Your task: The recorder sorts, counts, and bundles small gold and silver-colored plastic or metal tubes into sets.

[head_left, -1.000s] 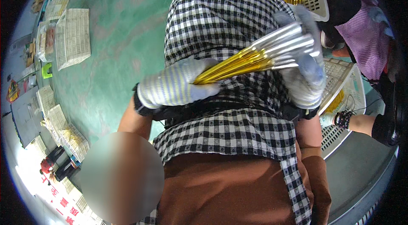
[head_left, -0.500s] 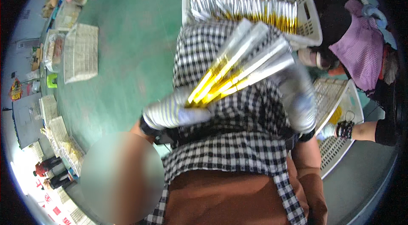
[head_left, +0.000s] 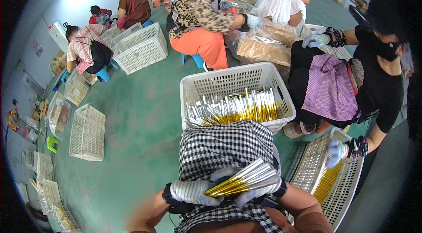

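A bundle of slim foil-wrapped sticks [head_left: 252, 176], silver at one end and gold at the other, lies across my lap over a black-and-white checked apron [head_left: 222, 147]. My left hand [head_left: 191, 192], in a striped glove, is closed round the gold ends. From the other side my gloved right hand [head_left: 261, 192] grips the bundle lower down its silver part; some of its fingers are hidden beneath. Just past my knees stands a white plastic basket [head_left: 237, 71] with many similar sticks inside, silver ends up.
At my right, a co-worker's gloved hand [head_left: 336, 153] hangs over another white basket [head_left: 347, 191] holding gold sticks. Across from me, a person in leopard print [head_left: 204, 9] sits by a plastic-lined carton [head_left: 263, 50]. More white baskets [head_left: 88, 132] stand on the green floor to the left.
The view has tilted up, showing more co-workers. My right hand, earlier blurred and apart at the right, now grips the bundle. The fanned sticks lie closer together.
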A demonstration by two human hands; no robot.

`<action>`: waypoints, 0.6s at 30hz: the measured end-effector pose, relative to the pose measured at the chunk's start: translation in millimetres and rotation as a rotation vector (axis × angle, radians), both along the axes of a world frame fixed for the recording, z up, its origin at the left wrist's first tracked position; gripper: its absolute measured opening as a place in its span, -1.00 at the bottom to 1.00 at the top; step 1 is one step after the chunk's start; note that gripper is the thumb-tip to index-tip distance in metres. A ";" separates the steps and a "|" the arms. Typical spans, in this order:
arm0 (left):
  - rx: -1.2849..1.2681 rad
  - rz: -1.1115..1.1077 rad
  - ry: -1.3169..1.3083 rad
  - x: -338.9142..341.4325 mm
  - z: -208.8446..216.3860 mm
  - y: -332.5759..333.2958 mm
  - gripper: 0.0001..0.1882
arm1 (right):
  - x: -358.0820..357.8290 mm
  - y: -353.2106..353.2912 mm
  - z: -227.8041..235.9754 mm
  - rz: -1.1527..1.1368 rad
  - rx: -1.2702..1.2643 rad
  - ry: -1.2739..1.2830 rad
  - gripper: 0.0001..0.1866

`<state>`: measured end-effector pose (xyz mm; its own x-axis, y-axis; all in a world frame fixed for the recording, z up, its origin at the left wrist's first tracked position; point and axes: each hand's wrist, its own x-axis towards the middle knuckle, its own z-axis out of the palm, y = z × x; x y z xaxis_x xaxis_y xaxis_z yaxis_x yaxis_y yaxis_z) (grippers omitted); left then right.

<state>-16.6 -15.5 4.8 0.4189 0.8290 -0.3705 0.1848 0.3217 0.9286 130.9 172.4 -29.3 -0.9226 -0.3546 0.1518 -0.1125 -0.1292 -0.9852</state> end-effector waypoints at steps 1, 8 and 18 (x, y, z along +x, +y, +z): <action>0.002 0.010 0.005 -1.8 -1.4 -8.3 -0.51 | -1.2 4.5 26.5 -0.013 -0.143 0.006 -0.05; 0.676 0.498 0.380 21.7 -39.8 6.1 -0.61 | -14.8 -26.8 11.6 -0.021 -0.182 -0.174 -0.24; 0.167 0.250 0.275 17.4 16.5 17.1 -0.20 | -25.3 -30.6 5.6 -0.116 -0.412 0.138 -0.68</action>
